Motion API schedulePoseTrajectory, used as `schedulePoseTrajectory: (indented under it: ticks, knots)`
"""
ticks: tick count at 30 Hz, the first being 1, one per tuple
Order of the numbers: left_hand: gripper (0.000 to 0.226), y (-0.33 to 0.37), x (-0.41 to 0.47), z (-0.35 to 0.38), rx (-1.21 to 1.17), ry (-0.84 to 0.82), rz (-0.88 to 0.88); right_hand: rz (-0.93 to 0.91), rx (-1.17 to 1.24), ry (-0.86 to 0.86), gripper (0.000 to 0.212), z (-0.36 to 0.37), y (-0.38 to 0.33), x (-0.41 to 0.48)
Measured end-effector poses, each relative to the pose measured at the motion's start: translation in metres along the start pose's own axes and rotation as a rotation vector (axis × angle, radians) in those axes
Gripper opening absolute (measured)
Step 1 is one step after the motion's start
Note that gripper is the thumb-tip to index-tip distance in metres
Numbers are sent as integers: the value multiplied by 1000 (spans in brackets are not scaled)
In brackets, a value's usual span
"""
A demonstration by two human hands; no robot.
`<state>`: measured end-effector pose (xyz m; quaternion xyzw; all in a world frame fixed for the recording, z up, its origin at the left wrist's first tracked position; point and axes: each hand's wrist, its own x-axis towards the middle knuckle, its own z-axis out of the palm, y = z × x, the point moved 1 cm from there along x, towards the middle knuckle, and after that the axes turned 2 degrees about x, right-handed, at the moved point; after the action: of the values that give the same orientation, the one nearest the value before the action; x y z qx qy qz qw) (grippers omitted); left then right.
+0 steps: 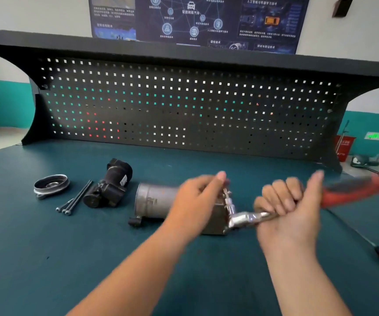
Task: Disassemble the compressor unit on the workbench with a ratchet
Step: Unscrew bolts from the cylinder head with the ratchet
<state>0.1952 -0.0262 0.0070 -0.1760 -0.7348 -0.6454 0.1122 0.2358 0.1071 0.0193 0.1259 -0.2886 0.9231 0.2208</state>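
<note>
Currently, compressor [154, 202] lies on its side on workbench [92, 258], long axis L-R. Left hand [197, 197] grips its right end from above. Right hand [288, 210], fingers curled round ratchet [247, 218] shaft, sits just right of that end; handle points right, away from housing.

At frame centre, we see the compressor housing [154, 201] in dull, scuffed grey metal. Beside it is the ratchet [247, 218], its head bright polished metal and its grip red and black, seemingly rubbery plastic. We note the workbench [47, 258] topped in matt teal matting, the pegboard [184, 106] in matt black perforated sheet metal, and at left a shiny metal pulley [51, 184] near dark metal bolts [74, 199].
</note>
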Motion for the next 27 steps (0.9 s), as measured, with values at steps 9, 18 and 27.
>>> schedulePoseTrajectory:
  ticks: [9, 18, 27]
  knots:
    - [67, -70, 38, -35, 1015, -268, 251, 221, -98, -270, 61, 11, 30, 14]
    - [89, -75, 44, -33, 1265, -106, 92, 289, -134, -340, 61, -3, 45, 14]
    - [93, -69, 38, -30, 1273, -32, 123, 273, -120, -310, 59, -5, 42, 14]
